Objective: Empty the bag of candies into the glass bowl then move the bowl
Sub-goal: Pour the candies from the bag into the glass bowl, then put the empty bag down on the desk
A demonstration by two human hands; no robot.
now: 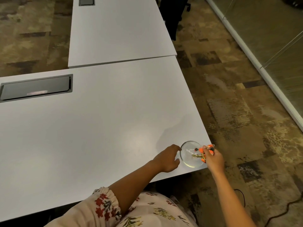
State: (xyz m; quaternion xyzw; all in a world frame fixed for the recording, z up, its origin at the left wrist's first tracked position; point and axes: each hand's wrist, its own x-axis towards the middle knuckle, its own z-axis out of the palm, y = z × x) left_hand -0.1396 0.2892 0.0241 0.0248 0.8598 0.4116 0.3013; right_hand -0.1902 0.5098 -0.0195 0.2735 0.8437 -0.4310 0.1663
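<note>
A clear glass bowl (188, 154) stands near the right front corner of the white table (101, 122). My left hand (167, 158) rests on the table against the bowl's left rim, with fingers spread around its side. My right hand (214, 158) grips an orange candy bag (209, 149) tilted over the bowl's right rim. A few small candies (197, 155) lie inside the bowl.
The bowl sits close to the table's right and front edges, with patterned carpet (237, 99) beyond. A dark cable hatch (36, 88) is set in the table at far left. A second white table (118, 30) adjoins at the back. A black cable (282, 210) lies on the floor.
</note>
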